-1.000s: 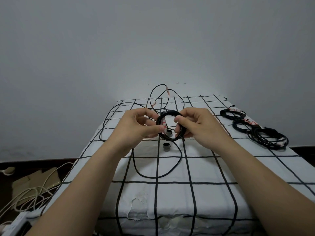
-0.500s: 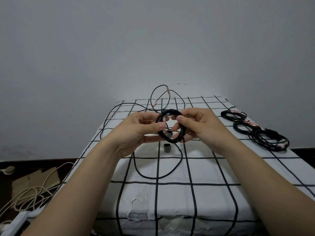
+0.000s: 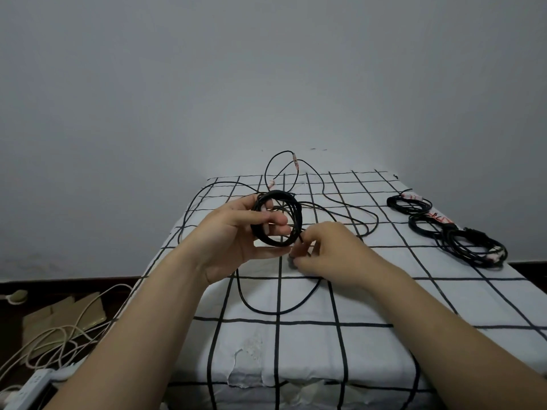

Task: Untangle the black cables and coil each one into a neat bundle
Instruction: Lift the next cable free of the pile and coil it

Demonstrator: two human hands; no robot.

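1. Starting far left, on the floor: pale cords point(image 3: 59, 335) lie tangled over flat cardboard point(image 3: 65, 315). A white power strip point(image 3: 32, 383) sits in the bottom corner.
2. Left hand point(image 3: 236, 235): raised above the tabletop point(image 3: 384, 294), which has a white cloth with a black grid. Palm faces right. Grip is clamped on the black coil point(image 3: 278, 193), with fingers poking through the ring and the thumb below its lower edge.
3. Black coil: several turns, standing roughly upright, lifted off the cloth. It sits mid-tabletop, between the two hands.
4. Loose strand point(image 3: 266, 312): drops from the coil and lies in a U-shaped loop on the cloth, on the near side of the hands.
5. Right hand point(image 3: 331, 253): just right of the coil and lower, knuckles up. Grip is closed in a fingertip pinch on the loose strand right under the coil. A small dark barrel piece point(image 3: 291, 261) is at the fingertips; cannot tell if it is held.
6. Behind the hands: unwound cable point(image 3: 349, 208) sprawls over the far half. One arc rises past the far edge, carrying pinkish tags point(image 3: 295, 161).
7. Right edge: coiled bundles point(image 3: 470, 247), black with pale tags, lie in a row along the side, close together and well apart from the hands.
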